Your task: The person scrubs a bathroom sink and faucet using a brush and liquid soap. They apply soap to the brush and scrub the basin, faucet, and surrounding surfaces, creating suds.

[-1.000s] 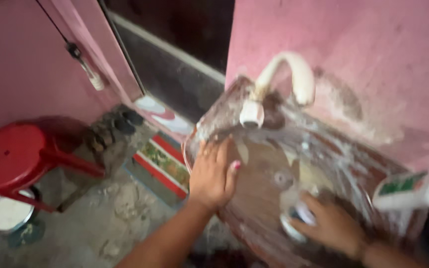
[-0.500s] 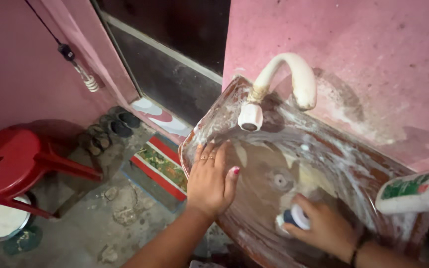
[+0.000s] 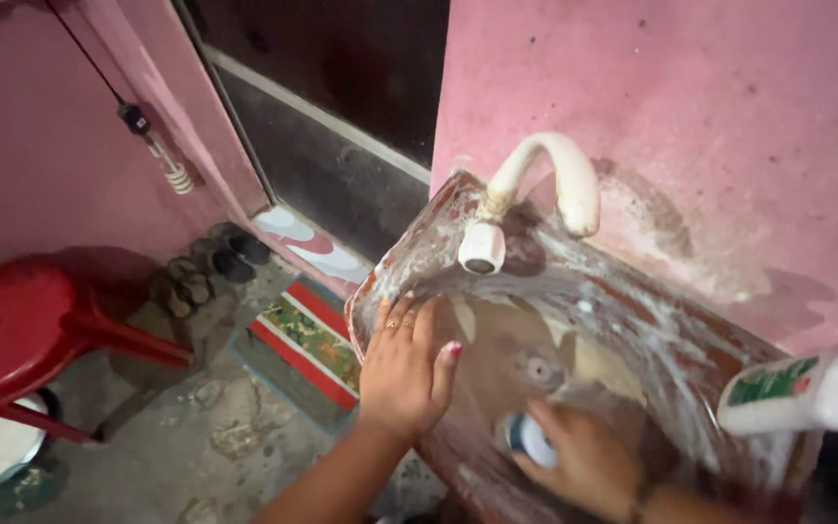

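Right hand [image 3: 589,464] grip clenched on a small round white-and-blue scrubber [image 3: 531,439] low in the soapy brown wall-mounted basin [image 3: 632,320], drain hole [image 3: 538,369] just above it; left hand [image 3: 404,374] released, flat on the basin's near rim.

Home washing corner, not a lab or shop. Wall-hung brown sink [image 3: 458,209] with white tap [image 3: 526,194] on pink wall [image 3: 691,97]. Sandals [image 3: 206,267] by doorway, striped doormat [image 3: 307,340], red plastic stool [image 3: 21,330] on rough concrete floor [image 3: 215,437].
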